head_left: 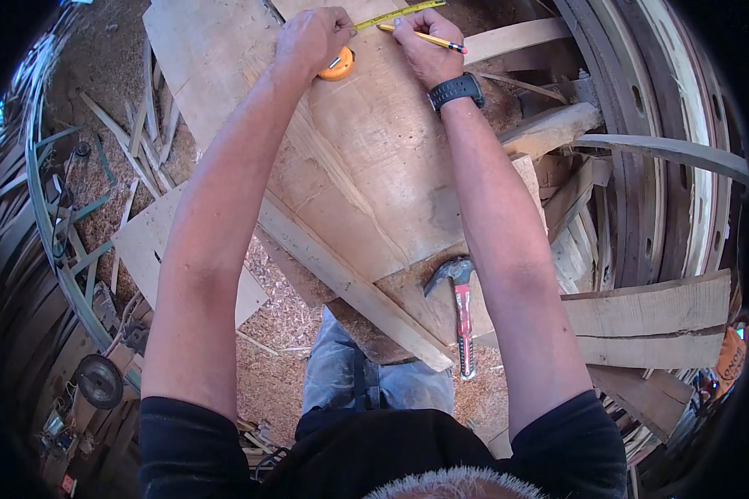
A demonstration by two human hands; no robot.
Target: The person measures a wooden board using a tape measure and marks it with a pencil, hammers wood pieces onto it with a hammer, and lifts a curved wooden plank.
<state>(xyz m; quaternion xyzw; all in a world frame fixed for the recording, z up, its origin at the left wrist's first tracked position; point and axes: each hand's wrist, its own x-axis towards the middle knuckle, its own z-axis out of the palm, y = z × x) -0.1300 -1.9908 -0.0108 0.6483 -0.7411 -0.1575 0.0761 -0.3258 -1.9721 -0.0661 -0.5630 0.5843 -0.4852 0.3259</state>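
Both my arms reach to the far end of a pale plywood panel (374, 125). My left hand (314, 40) is closed with its fingertips on the yellow blade of a tape measure; the orange case (338, 65) lies just below that hand. From there the blade (399, 14) runs to the right across the wood. A yellow pencil (443, 41) is gripped in my right hand (427, 56), its tip pointing left, close under the blade. Part of the right fingertips is hard to make out against the blade.
A claw hammer (463, 320) with a red and black handle lies by the panel's near edge. A long wooden batten (349, 279) slants across the near left. Offcuts (141, 154) and sawdust cover the floor at left; cracked boards (649, 320) stick out at right.
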